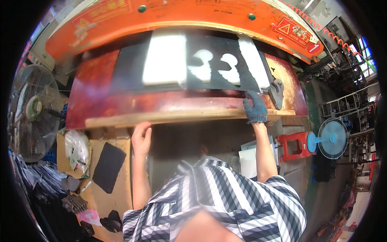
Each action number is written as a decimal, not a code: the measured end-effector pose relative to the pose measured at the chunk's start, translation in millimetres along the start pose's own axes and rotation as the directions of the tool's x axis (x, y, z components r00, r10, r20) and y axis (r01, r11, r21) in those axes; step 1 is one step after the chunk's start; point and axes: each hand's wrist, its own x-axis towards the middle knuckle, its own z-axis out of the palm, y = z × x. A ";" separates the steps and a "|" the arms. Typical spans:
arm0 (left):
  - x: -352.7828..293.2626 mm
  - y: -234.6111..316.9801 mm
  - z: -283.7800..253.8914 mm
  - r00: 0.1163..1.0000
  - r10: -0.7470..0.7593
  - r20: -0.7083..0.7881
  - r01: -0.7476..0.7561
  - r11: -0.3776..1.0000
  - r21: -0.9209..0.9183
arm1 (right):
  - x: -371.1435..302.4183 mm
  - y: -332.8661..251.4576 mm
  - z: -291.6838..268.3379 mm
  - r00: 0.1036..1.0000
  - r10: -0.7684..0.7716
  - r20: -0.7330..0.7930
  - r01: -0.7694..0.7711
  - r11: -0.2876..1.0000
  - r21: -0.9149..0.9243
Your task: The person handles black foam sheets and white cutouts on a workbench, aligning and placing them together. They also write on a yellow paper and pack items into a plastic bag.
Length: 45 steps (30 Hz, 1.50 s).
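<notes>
My left hand (141, 139) is bare and at the front edge of the dark red work board (161, 103). Its thumb stands apart from the fingers, and nothing shows in it. A grey-blue knitted glove covers my right hand (255, 108), which lies at the board's front edge with fingers stretched forward and thumb apart. Its fingertips reach the near edge of a black sheet (131, 66) spread over the board. Two curved white patches (231, 68) show in the sheet; I cannot tell whether they are holes. Right of the glove lies a grey metal piece (276, 93), possibly a cutting die.
An orange machine beam (181, 16) spans the far side above the board. A side table (102, 197) at left holds a black piece (109, 167) and a bag in a box. Fans stand on both sides, the blue one (332, 138) beside a red stool (294, 146).
</notes>
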 end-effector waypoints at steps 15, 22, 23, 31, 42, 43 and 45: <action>101.1 58.0 148.2 0.773 -0.462 0.435 0.602 0.750 -0.275 | 28.1 80.2 -5.4 0.929 -0.290 0.229 0.319 0.942 -0.101; 112.5 65.7 172.9 0.800 -0.307 0.515 0.527 0.769 -0.361 | -58.2 70.3 -41.8 0.941 -0.151 0.302 0.181 0.981 -0.071; 116.4 65.3 175.2 0.790 -0.266 0.553 0.495 0.808 -0.320 | -66.6 67.9 -42.3 0.931 -0.127 0.342 0.136 0.991 -0.003; 146.5 63.4 181.7 0.804 -0.294 0.516 0.476 0.839 -0.265 | -49.6 149.4 -51.9 0.787 0.614 -0.064 -0.610 0.789 0.075; 165.5 40.7 201.2 0.939 -0.156 0.306 0.129 0.986 0.108 | 13.0 253.6 8.0 0.679 0.728 0.094 -0.708 0.683 -0.176; 164.8 39.9 204.6 0.949 -0.080 0.304 0.035 0.988 0.149 | 9.2 267.1 7.5 0.742 0.662 0.105 -0.649 0.749 -0.133; 162.2 41.3 214.6 0.928 -0.151 0.341 0.115 0.985 0.125 | 4.1 292.6 16.2 0.783 0.620 0.051 -0.622 0.783 0.025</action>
